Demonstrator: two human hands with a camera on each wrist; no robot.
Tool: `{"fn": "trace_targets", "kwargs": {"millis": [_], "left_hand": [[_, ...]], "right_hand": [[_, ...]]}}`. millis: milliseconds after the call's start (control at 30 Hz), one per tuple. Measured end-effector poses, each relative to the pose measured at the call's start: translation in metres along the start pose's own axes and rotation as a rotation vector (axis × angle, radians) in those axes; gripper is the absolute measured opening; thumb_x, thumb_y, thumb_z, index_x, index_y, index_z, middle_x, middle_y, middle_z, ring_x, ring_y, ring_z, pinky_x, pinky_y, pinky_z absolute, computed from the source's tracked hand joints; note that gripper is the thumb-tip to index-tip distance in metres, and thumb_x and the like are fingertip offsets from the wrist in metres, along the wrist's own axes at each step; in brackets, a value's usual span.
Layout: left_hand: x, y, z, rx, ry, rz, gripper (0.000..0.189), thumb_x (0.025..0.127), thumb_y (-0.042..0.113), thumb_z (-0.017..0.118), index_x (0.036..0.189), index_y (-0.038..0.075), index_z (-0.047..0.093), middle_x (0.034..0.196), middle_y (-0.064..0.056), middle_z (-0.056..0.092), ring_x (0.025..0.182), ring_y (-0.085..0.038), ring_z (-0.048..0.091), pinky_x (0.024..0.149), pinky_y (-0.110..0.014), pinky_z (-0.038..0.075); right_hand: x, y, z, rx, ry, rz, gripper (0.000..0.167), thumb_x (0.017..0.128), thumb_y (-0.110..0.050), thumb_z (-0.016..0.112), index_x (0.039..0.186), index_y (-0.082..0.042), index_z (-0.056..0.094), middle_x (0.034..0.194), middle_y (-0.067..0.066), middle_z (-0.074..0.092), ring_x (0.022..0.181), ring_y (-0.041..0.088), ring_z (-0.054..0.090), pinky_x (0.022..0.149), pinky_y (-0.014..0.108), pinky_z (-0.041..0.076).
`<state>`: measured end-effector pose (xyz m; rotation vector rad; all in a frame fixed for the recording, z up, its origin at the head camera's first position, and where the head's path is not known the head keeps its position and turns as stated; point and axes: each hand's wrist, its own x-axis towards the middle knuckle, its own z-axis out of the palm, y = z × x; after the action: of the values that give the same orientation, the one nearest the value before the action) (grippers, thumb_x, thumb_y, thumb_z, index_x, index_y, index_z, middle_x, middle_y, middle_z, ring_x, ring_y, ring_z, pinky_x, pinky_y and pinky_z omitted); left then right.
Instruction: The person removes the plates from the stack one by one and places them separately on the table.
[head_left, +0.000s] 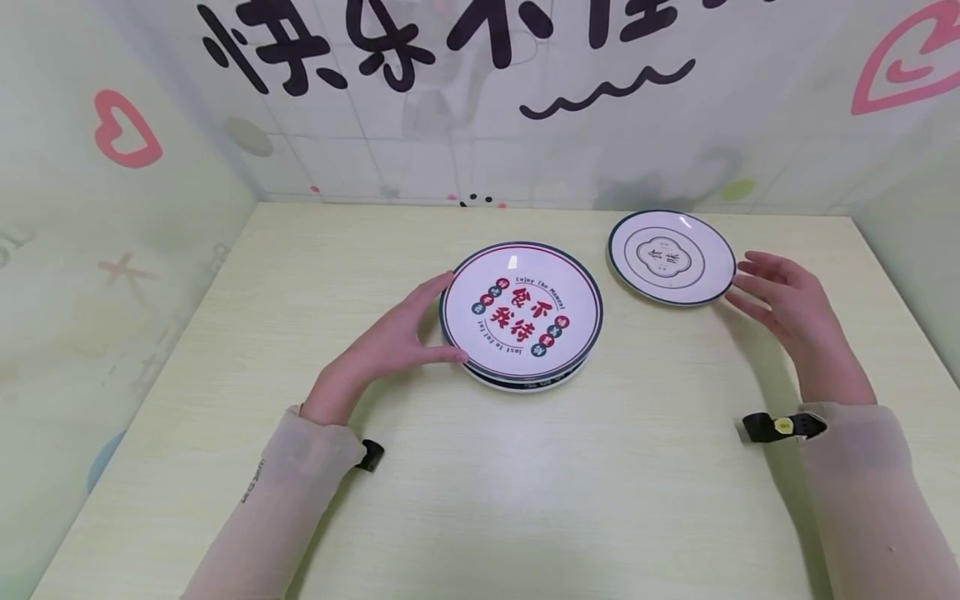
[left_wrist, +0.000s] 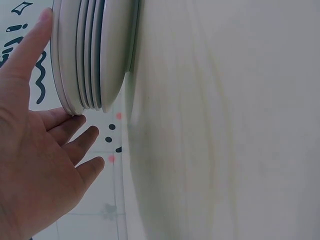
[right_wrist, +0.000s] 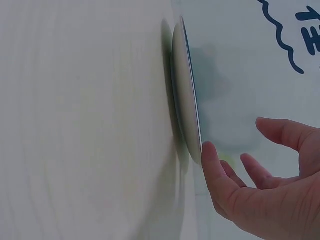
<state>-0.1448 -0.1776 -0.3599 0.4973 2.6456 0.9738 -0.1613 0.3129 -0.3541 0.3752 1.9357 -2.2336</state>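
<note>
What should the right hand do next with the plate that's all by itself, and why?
Probably curl its fingers gently around the lone plate's edge. The right hand has a fingertip at the rim of the lone plate, but other fingers are off it, so it doesn't seem to have a firm hold.

Pale table [head_left: 480, 492], faint wood grain. Directly on it, near the middle: stack of plates [head_left: 521, 312], face up. Far right, just beside the stack: dark-rimmed single plate [head_left: 672, 258], face up.
</note>
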Motion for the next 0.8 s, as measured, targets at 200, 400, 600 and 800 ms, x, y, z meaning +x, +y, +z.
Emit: {"fn": "trace_targets", "kwargs": {"millis": [200, 400, 600, 800], "left_hand": [[0.000, 0.001, 0.000, 0.004, -0.002, -0.004, 0.114, 0.072, 0.054, 0.085, 0.160, 0.031, 0.016, 0.168, 0.001, 0.016, 0.156, -0.027, 0.014, 0.125, -0.055, 0.022], [0.000, 0.000, -0.001, 0.006, -0.004, 0.000, 0.115, 0.072, 0.054, 0.085, 0.160, 0.031, 0.015, 0.169, 0.000, 0.016, 0.156, -0.027, 0.014, 0.125, -0.055, 0.022], [0.000, 0.000, -0.001, 0.008, -0.006, 0.004, 0.116, 0.072, 0.054, 0.085, 0.161, 0.030, 0.015, 0.169, -0.001, 0.016, 0.156, -0.028, 0.014, 0.126, -0.055, 0.021], [-0.001, 0.001, -0.001, 0.002, -0.002, -0.002, 0.115, 0.072, 0.054, 0.085, 0.160, 0.030, 0.016, 0.168, 0.000, 0.016, 0.156, -0.027, 0.015, 0.126, -0.054, 0.022]], "right_hand": [[-0.001, -0.002, 0.004, 0.029, -0.019, -0.019, 0.038, 0.093, -0.005, 0.066, 0.125, -0.017, 0.050, 0.124, -0.003, 0.049, 0.096, 0.002, 0.066, 0.083, 0.019, 0.060], [-0.004, -0.002, 0.008, 0.053, -0.039, -0.039, 0.036, 0.093, -0.002, 0.066, 0.124, -0.014, 0.052, 0.116, -0.005, 0.056, 0.094, 0.005, 0.067, 0.082, 0.021, 0.061], [-0.007, -0.003, 0.013, 0.028, -0.054, -0.050, 0.041, 0.094, -0.005, 0.065, 0.131, -0.011, 0.048, 0.114, -0.007, 0.058, 0.096, 0.005, 0.066, 0.082, 0.021, 0.061], [-0.009, -0.003, 0.018, 0.020, -0.063, -0.042, 0.042, 0.094, -0.009, 0.066, 0.132, -0.012, 0.047, 0.120, -0.004, 0.055, 0.098, 0.004, 0.066, 0.081, 0.020, 0.061]]}}
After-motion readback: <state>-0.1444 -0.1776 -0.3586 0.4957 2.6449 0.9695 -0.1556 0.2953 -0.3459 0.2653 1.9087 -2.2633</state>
